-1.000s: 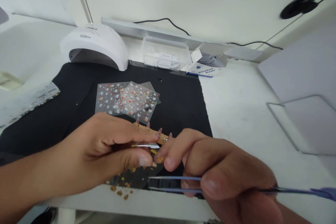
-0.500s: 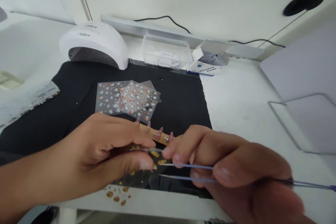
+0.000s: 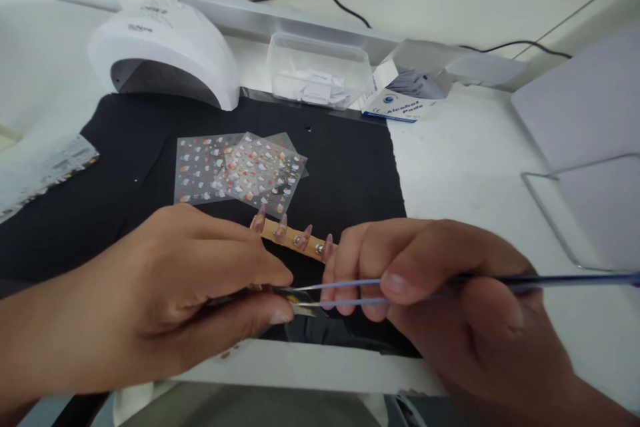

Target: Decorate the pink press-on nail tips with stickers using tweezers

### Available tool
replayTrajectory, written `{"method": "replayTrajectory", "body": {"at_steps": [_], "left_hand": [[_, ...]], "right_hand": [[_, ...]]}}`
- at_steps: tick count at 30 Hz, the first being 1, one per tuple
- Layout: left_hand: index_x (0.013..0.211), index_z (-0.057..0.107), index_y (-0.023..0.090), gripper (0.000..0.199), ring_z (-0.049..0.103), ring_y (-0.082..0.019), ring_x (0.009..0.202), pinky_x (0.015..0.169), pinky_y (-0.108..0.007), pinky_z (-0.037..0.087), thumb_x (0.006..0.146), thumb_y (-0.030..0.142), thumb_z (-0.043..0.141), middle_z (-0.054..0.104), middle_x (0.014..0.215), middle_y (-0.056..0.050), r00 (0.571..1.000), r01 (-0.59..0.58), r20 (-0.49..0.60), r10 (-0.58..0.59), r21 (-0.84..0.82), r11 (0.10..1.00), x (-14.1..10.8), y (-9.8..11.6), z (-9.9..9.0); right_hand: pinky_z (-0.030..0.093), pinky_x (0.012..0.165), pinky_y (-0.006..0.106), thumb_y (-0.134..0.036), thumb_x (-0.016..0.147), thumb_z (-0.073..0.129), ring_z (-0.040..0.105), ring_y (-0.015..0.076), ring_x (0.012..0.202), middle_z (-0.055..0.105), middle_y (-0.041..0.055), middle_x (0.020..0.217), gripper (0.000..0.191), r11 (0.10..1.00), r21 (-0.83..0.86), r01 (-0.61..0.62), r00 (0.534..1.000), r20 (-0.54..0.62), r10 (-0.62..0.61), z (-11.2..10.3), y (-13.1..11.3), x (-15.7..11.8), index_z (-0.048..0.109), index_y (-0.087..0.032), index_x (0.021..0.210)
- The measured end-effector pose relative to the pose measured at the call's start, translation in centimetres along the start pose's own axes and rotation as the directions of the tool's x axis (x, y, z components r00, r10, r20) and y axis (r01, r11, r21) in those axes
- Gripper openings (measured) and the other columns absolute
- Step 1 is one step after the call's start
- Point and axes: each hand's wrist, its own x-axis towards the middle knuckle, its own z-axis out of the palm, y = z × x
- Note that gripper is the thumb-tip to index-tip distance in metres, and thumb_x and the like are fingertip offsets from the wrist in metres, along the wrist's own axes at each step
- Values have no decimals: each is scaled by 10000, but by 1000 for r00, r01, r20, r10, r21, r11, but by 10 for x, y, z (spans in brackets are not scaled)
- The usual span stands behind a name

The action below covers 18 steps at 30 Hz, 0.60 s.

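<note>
My left hand (image 3: 185, 283) pinches a clear sticker sheet (image 3: 300, 296) between thumb and fingers; most of the sheet is hidden, and a yellowish patch shows at its edge. Tweezers (image 3: 363, 283) lie in my right hand (image 3: 450, 280), gripped by thumb and fingers. Their two tips are slightly apart and meet the edge of the sheet by my left thumb; whether a sticker is between them I cannot tell. Just beyond both hands is a wooden strip (image 3: 287, 239) with several pinkish nail tips (image 3: 281, 225) standing on it, partly covered by my right fingers.
Overlapping sticker sheets (image 3: 240, 170) lie on a black mat (image 3: 350, 167). Behind stand a white nail lamp (image 3: 200, 53), a clear plastic box (image 3: 320, 70) with packets and an alcohol pads box (image 3: 400, 107). A metal wire frame (image 3: 555, 233) is at right, crinkled packaging (image 3: 45, 167) at left.
The tweezers have moved from below the sheet up to its edge, and their tips are closer together. The sheet is now tilted, showing less of its face. The camera view has shifted.
</note>
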Motion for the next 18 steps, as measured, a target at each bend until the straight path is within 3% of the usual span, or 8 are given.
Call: {"method": "replayTrajectory", "body": {"at_steps": [8,18], "left_hand": [[979,641,195,76,567,-82,530,481,-217,405,928,196,586,642,683,25,999,18,27,-18,-5,1000,3,-1,2],[803,576,204,113,507,-74,473,446,-223,349,914,185,581,593,616,41,999,33,37,-32,-22,999,2,2,0]], "right_hand": [[541,532,354,-380,984,510,626,192,568,615,43,583,355,1000,-25,-13,999,38,14,-2,2,-1,716,-157,800],[546,551,331,-360,993,507,625,171,584,618,37,605,342,999,-35,20,996,83,-17,-6,4,-3,720,-155,822]]}}
